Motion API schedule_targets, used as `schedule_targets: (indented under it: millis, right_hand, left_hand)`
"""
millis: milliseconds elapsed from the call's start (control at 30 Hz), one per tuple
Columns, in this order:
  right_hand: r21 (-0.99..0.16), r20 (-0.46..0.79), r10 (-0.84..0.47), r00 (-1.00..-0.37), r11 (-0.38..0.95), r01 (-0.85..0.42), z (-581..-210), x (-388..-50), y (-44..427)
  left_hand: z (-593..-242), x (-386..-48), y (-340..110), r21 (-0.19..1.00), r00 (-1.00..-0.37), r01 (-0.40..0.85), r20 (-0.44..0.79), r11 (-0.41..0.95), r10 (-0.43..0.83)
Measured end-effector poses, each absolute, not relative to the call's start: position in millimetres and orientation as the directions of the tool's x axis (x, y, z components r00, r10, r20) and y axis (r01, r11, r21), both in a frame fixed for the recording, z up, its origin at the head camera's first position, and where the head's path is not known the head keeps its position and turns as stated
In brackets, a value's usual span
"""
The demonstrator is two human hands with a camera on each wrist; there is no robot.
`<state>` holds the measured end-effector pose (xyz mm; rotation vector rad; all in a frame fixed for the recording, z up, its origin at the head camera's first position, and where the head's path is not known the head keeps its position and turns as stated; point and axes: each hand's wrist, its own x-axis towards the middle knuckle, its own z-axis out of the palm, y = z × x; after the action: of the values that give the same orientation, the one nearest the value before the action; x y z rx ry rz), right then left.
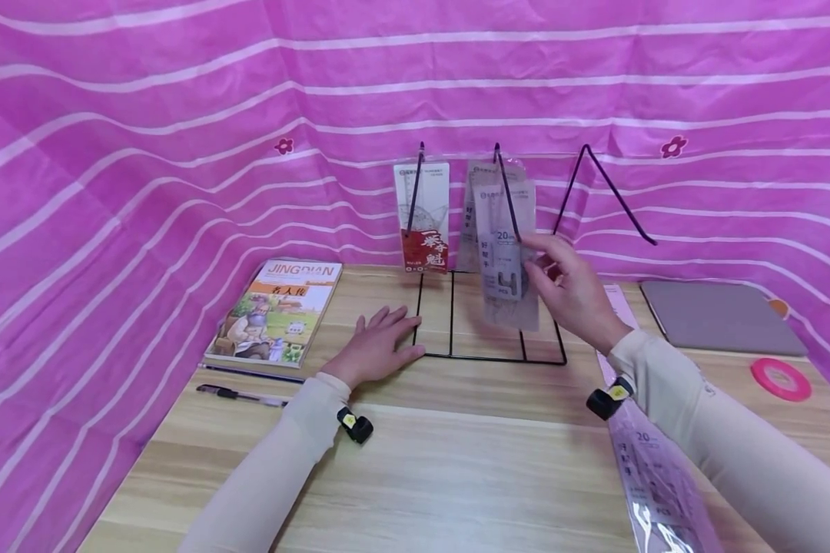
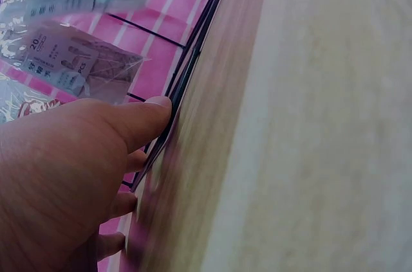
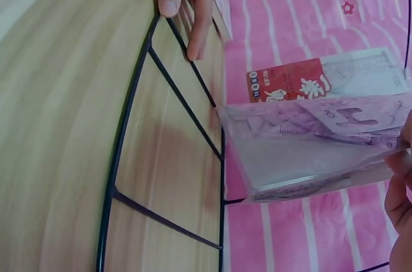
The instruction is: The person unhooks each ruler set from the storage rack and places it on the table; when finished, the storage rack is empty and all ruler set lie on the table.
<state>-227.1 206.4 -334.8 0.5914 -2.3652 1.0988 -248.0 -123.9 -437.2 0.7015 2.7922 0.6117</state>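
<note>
So, on the table [image 1: 456,476] below your right hand [image 1: 570,288], a loose 好帮手 packet [image 1: 653,468] lies unhung; looks pending. Left of the grip, your left hand [image 1: 376,346] rests spread at the front corner of the rack [image 1: 491,358], grasping nothing. Right fingers pinch the held 好帮手 packet [image 1: 508,269] by the tip of the middle hook [image 1: 501,170]; can't tell if it's threaded. Behind it, a similar packet [image 1: 469,223] hangs, looks done; further left, the red-and-white RULER packet [image 1: 432,200] likewise. Right hook [image 1: 620,194], beyond the grip: bare.
</note>
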Motion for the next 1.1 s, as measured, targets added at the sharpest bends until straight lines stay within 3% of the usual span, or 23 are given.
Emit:
schedule_targets:
  millis: [567, 1100]
  right_hand:
    - [-0.538, 0.534, -0.220, -0.816, 0.656, -0.529, -320, -174, 227]
    - [-0.506, 0.630, -0.283, -0.723, 0.557, -0.659, -321, -139, 235]
  left_hand:
    - [-437, -247, -123, 0.424, -0.875, 0.396, -0.096, 0.814, 0.475]
    - [-435, -246, -122, 0.418, -0.874, 0.398, -0.098, 0.817, 0.476]
